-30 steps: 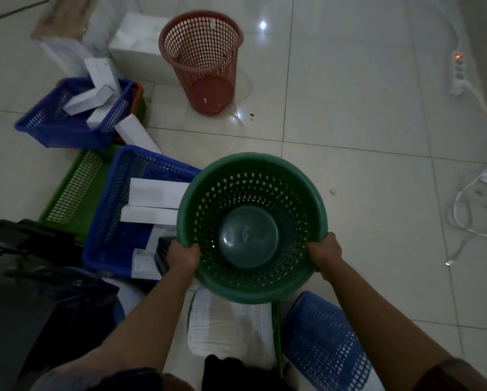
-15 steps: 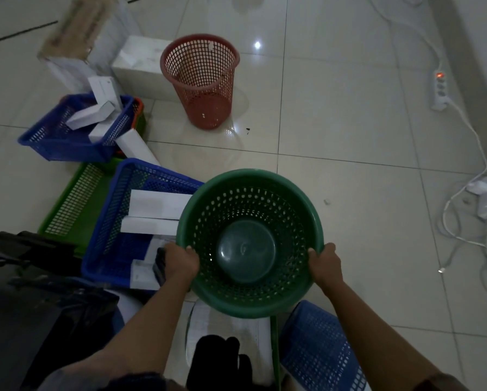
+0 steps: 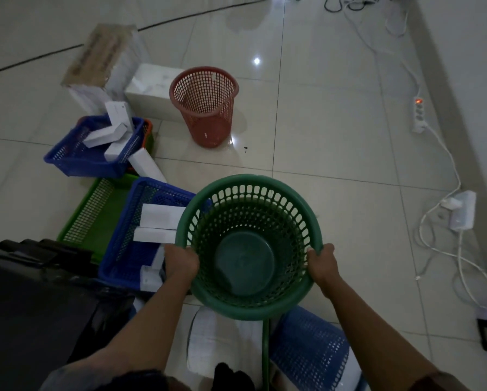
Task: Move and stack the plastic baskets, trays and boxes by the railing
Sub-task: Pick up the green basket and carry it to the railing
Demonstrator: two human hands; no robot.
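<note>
I hold a round green plastic basket (image 3: 249, 190) in front of me, its mouth facing up, empty inside. My left hand (image 3: 180, 262) grips its left rim and my right hand (image 3: 321, 261) grips its right rim. A red round basket (image 3: 205, 105) stands upright on the floor farther ahead. To the left, a blue tray (image 3: 129, 249) with white boxes lies partly over a green tray (image 3: 95, 210). Another blue tray (image 3: 76, 156) with white boxes sits behind them. A blue basket (image 3: 307, 351) lies below my right arm.
White cartons (image 3: 107, 57) stand at the back left beside the red basket. A power strip (image 3: 418, 114) and white cables (image 3: 445, 235) run along the right wall. Something large and black (image 3: 33, 306) fills the lower left. A white perforated thing (image 3: 208, 342) lies under the green basket.
The view has tilted up and the whole scene sits lower in frame. Both hands keep the same grip on the green basket, held slightly lower and nearer to me.
</note>
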